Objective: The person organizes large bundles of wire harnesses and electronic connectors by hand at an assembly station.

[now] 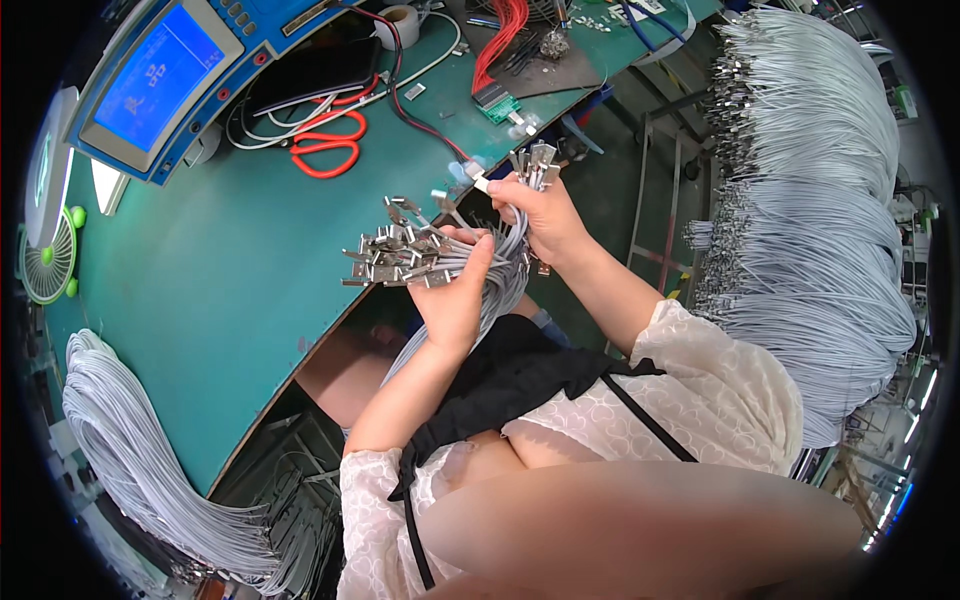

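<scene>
My left hand [455, 295] is closed around a bundle of grey cables, whose silver USB plugs [395, 255] fan out over the table edge. To its right, my right hand [545, 220] grips more of these cables, with a smaller cluster of metal plugs [538, 162] sticking up past its fingers. Its thumb and forefinger pinch a plug with a white part [482, 184] at the table edge, against the end of a dark red-and-black lead [430, 125]. The cable lengths [505, 290] hang down between my hands toward my lap.
On the green table [200, 300] stand a blue tester with a lit screen [160, 75] and a small green fan [48, 255]. Red-handled scissors [328, 145], a black phone [315, 75] and a green circuit board [497, 103] lie there too. Grey cable heaps [820, 230] [140, 430] flank me.
</scene>
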The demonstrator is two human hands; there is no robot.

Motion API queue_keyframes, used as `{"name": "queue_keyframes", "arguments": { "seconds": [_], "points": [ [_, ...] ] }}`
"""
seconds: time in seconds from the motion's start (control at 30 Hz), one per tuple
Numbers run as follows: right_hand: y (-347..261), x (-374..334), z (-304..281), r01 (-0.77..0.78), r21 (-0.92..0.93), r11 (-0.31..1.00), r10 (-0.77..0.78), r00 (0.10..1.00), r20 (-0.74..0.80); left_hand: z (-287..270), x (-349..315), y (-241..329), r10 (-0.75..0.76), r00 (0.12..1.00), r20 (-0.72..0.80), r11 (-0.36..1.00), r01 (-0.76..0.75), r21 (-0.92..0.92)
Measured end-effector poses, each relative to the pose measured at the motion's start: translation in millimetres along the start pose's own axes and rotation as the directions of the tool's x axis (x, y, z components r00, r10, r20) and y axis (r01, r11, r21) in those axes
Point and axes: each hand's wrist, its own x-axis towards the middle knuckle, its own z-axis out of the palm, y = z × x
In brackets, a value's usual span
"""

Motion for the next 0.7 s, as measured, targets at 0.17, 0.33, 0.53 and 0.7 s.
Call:
{"name": "queue_keyframes", "arguments": {
  "seconds": [0.17,0.33,0.53,0.7],
  "points": [
    [1.7,-0.7,0.3,-0.013,-0.004,1.0,0.013,0.998,-0.06,2.1,-2.1,4.5,0.036,0.997,-0.073,0.999,-0.037,-0.004],
    [-6.7,-3.2,12.1,-0.041,-0.048,0.998,0.038,0.996,-0.075,-6.8,-0.2,3.7,-0.045,0.999,0.029,0.998,0.044,0.036],
    [-11.0,-3.7,14.4,-0.153,-0.167,0.974,0.179,0.972,0.15,4.1,-11.6,0.3,-0.192,0.977,0.094,0.978,0.198,-0.065],
    [-13.1,-10.3,10.3,-0.181,0.002,0.983,0.18,0.979,0.097,2.2,-10.7,0.3,0.041,0.997,0.072,0.987,-0.052,0.155]
  ]
}}
